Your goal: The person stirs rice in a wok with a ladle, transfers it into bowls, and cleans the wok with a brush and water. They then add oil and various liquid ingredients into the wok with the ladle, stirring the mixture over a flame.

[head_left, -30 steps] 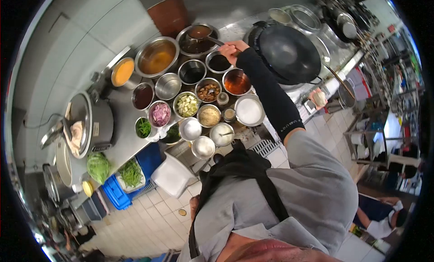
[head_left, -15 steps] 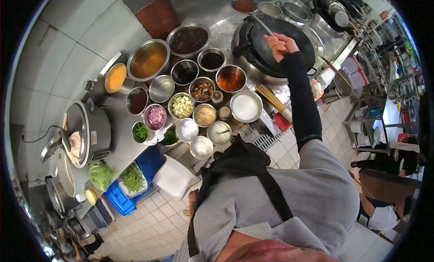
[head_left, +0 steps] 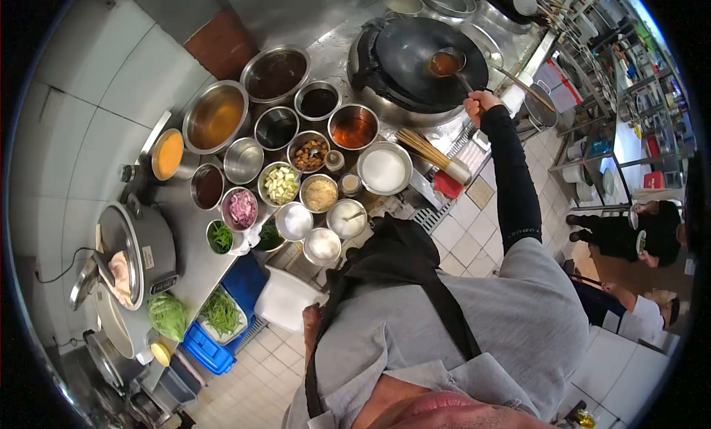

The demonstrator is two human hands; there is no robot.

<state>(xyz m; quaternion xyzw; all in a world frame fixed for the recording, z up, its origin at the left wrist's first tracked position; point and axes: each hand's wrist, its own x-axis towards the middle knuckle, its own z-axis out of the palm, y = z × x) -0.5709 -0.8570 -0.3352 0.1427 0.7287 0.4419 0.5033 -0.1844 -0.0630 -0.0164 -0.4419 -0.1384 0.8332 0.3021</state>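
Note:
My right hand point(head_left: 481, 105) is closed around the handle of a ladle point(head_left: 447, 62). Reddish-brown liquid shows in the ladle's bowl, which is over the dark wok point(head_left: 404, 47) on the stove. My left hand point(head_left: 312, 321) hangs low beside the black apron. Only a sliver of it or its wrist shows, and its fingers are hidden. To the left of the wok stand a pot of reddish liquid point(head_left: 353, 127), a bowl of dark sauce point(head_left: 318, 101) and a pot of white granules or powder point(head_left: 384, 167).
Several bowls hold cubed vegetables point(head_left: 281, 184), chopped purple onion point(head_left: 240, 209) and brown pieces point(head_left: 308, 152). Bamboo sticks point(head_left: 426, 149) lie beside the stove. A rice cooker point(head_left: 141, 251) and a lettuce point(head_left: 167, 316) are at left. Another person point(head_left: 659, 233) is at far right.
My right hand has swung the ladle from behind the wok to over it, and moved down and to the right. The view has shifted slightly.

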